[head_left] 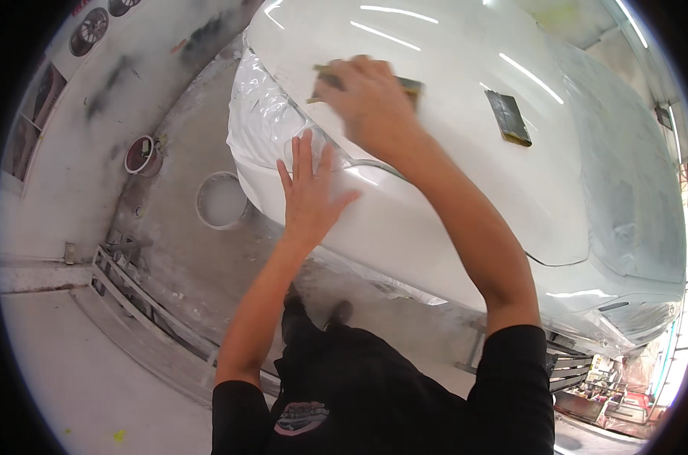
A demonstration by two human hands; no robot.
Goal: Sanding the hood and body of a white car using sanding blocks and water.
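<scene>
A white car hood (465,189) fills the upper middle, with light streaks reflected along it. My right hand (374,102) is closed over a dark sanding block (411,89) with yellowish edges, resting on the hood; the hand is slightly blurred and hides most of the block. My left hand (311,193), fingers spread and holding nothing, lies over the car's front corner, just below the plastic-covered headlight area. A second dark, flat, rectangular pad (508,119) with a yellowish lower edge lies on the hood to the right of my right hand.
Clear plastic sheeting (262,125) covers the car's left side, and more sheeting (632,182) covers its right. On the floor at left stand a pale bucket (222,201) and a smaller reddish bucket (142,156). A metal frame (150,303) stands lower left.
</scene>
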